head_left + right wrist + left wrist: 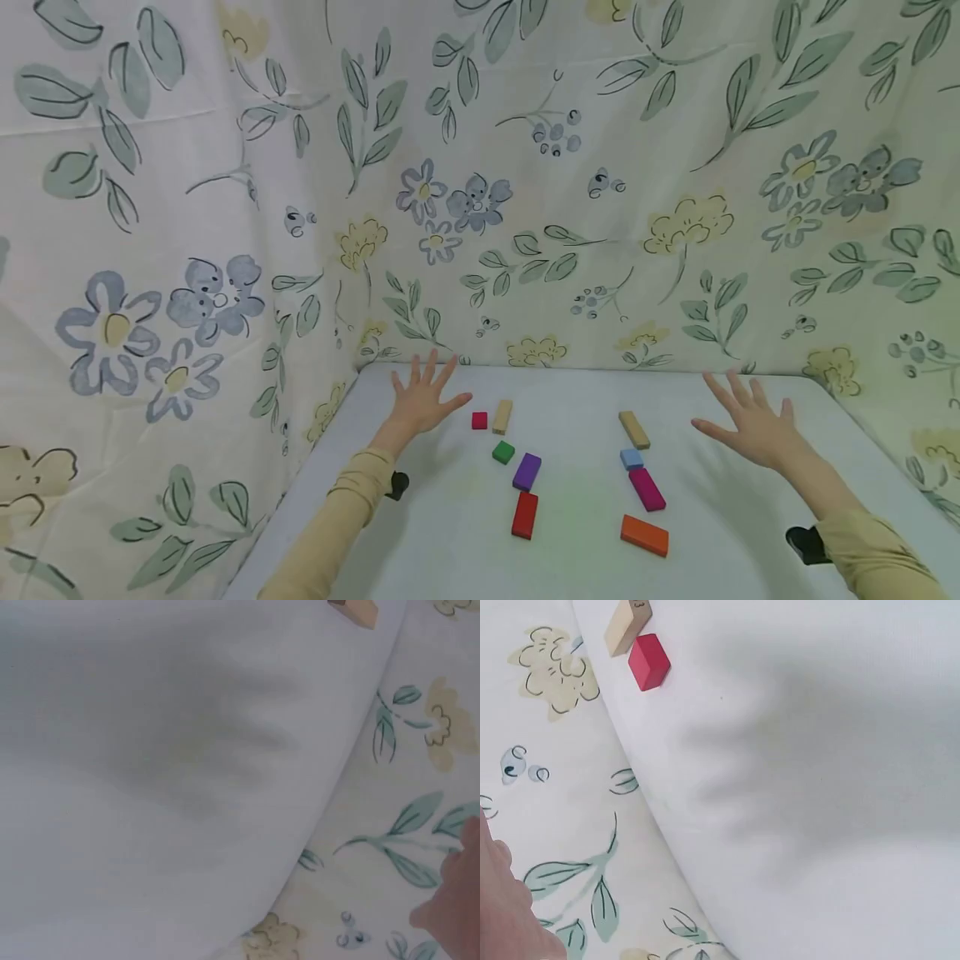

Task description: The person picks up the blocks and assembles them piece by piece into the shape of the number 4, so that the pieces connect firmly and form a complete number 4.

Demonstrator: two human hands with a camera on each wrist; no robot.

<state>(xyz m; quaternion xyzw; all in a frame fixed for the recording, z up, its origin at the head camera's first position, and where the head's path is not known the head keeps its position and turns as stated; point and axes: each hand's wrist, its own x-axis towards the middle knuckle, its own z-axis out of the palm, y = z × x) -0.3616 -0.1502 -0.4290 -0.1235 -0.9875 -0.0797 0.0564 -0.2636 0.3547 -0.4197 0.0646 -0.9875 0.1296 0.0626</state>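
My left hand (422, 404) is raised over the left of the table with fingers spread, holding nothing. Nearest to it are a small red cube (479, 421) and a natural wood block (502, 417). Below these lie a green block (503, 452), a purple block (527, 472) and a red block (525, 516). My right hand (757, 425), likewise spread and bare, hovers over the right side. Toward the middle from it are another natural wood block (634, 430), a light blue block (632, 459), a magenta block (647, 489) and an orange block (644, 536).
The white table (573, 575) runs back to a floral cloth (540, 275) that hangs behind it and along the left side. Both hands throw soft shadows on the tabletop. A black strap piece (808, 546) shows at the right wrist.
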